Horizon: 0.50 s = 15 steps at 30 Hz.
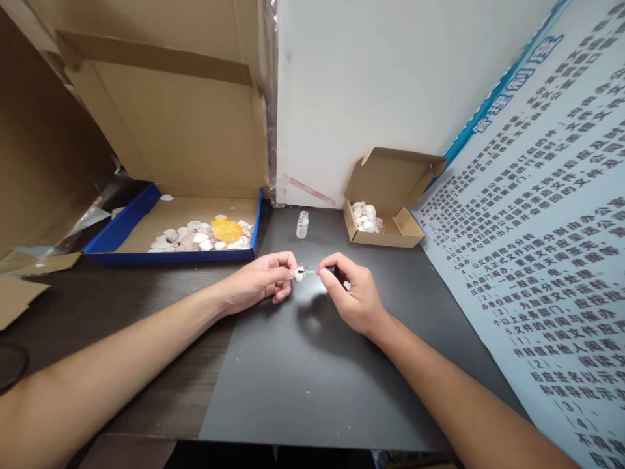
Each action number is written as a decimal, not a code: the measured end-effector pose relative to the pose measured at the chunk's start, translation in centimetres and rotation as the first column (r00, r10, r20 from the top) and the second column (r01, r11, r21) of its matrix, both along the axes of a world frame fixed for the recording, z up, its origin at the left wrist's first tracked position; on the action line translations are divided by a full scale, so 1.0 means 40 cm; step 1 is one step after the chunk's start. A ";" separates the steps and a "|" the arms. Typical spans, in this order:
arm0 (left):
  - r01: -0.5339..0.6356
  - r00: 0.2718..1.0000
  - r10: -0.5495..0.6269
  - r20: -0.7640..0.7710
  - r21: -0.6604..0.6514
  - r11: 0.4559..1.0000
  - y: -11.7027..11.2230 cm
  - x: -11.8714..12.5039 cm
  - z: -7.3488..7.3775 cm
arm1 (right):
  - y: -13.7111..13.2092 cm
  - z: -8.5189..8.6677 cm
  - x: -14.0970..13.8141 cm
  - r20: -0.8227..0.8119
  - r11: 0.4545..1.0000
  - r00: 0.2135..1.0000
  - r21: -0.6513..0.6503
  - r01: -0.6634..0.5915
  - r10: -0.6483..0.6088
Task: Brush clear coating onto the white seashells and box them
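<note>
My left hand [261, 281] pinches a small pale shell [299, 275] between thumb and fingertips, just above a dark sheet [312, 384] on the table. My right hand [352, 294] is closed in a pinch on a thin small brush [312, 270], whose tip touches the shell. A small clear bottle [302, 225] stands open on the sheet just beyond the two hands.
A flat blue-edged cardboard box [117, 228] with several shells, one orange, lies at the back left. A small open cardboard box [390, 228] with pale shells sits at the back right. A printed poster [547, 260] leans along the right side. A white wall is behind.
</note>
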State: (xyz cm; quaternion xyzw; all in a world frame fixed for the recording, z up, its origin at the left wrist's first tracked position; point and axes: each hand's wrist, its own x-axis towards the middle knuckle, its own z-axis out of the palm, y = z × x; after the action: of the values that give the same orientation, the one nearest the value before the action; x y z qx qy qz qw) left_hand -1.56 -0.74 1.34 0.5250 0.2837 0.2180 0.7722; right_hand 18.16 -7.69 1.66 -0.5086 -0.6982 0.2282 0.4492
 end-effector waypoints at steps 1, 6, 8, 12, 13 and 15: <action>0.005 1.000 -0.005 -0.001 0.005 1.000 0.000 0.000 0.000 | 0.000 0.001 0.000 0.013 0.999 0.999 0.001 0.032 -0.032; 0.004 1.000 -0.004 -0.006 0.028 1.000 0.000 0.002 -0.001 | -0.003 0.004 0.002 -0.008 0.999 0.999 0.032 0.032 -0.032; 0.002 1.000 -0.002 -0.014 0.032 0.999 0.001 0.002 -0.003 | -0.004 0.003 0.001 -0.003 0.999 1.000 0.038 -0.015 0.015; 0.014 1.000 -0.013 -0.022 0.048 0.999 0.003 0.002 -0.009 | -0.003 0.002 -0.002 0.048 0.999 0.998 0.023 0.040 -0.041; 0.017 1.000 -0.016 -0.021 0.052 0.998 0.003 0.002 -0.011 | -0.003 0.003 -0.002 0.050 0.997 0.996 0.026 0.067 -0.068; 0.017 1.000 -0.016 -0.022 0.060 0.998 0.004 0.002 -0.013 | -0.003 0.005 0.000 0.035 0.996 0.996 0.043 0.081 -0.083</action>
State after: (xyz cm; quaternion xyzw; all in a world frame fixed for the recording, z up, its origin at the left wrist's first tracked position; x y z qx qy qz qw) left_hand -1.49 -0.58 0.82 0.5525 0.2809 0.2145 0.7549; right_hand 18.16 -7.80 1.84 -0.5313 -0.6895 0.1856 0.4558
